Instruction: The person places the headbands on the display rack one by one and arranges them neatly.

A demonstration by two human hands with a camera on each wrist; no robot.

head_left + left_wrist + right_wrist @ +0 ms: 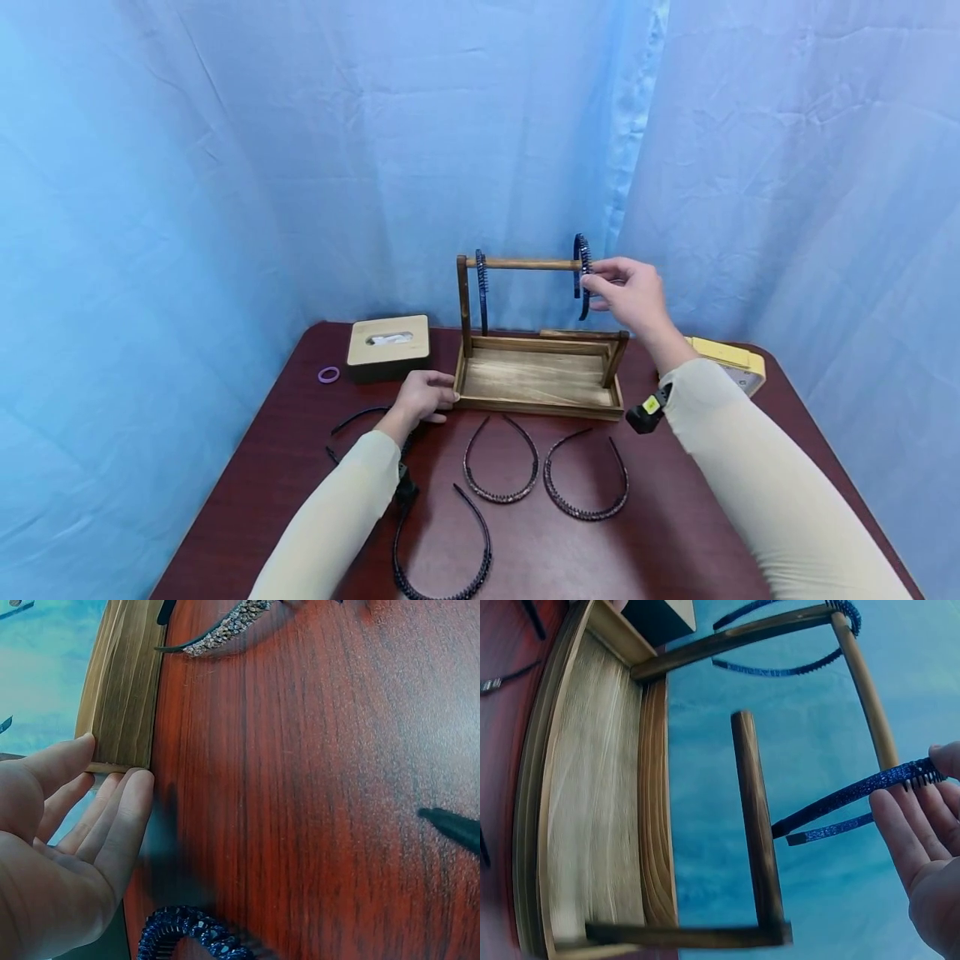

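Headband [847, 795], blue and toothed, apparently astride the free end of upper rod [528, 264] on wooden rack [536, 409] — legs hanging downward, crosswise to the rod, immediately left of right hand [630, 293], the nearer one. Pinched there between thumb and fingertips. Left hand [422, 396] round rack's front left corner — thumb on top, fingers against end.

Long cream sleeves [765, 467] end near black wrist cameras [640, 419], the right one bearing a yellow patch [650, 405].

Head: forward, downward, over rack [536, 408]
Left wrist: close, sideways, at rack corner [124, 742]
Right wrist: close, sideways; shares bar [866, 694] with head
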